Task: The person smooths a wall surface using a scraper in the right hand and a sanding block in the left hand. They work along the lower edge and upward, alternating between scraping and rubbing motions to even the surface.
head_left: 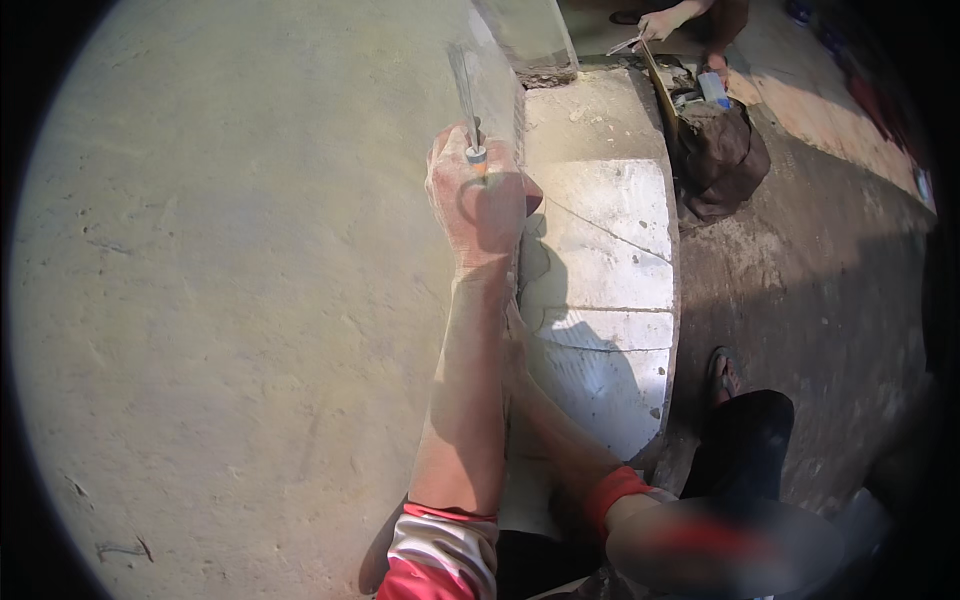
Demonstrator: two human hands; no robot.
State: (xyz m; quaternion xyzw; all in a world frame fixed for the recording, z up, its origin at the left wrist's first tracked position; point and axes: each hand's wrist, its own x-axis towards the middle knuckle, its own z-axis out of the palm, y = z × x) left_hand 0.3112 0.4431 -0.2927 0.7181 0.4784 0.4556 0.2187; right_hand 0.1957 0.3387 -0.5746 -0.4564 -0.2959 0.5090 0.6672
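Note:
My left hand (475,200) is closed in a dusty fist, its back toward me. Out of it rises a trowel (465,95) with a thin grey metal blade, lying along a wide beige-green plastered surface (250,260). A dark red piece (533,195) pokes out beside the fist; what it belongs to is unclear. My right hand (515,345) lies under the left forearm, by the edge between the plastered surface and a pale ledge (605,235); its fingers are hidden. Shadows of my arms fall across the ledge, which has several dark lines.
At the far right another person's hand (658,25) holds a thin light tool. Their other hand is near a blue-and-white object (714,88), above a dark brown bag (725,160). A board (660,85) stands beside it. My sandalled foot (722,375) rests on the brown ground.

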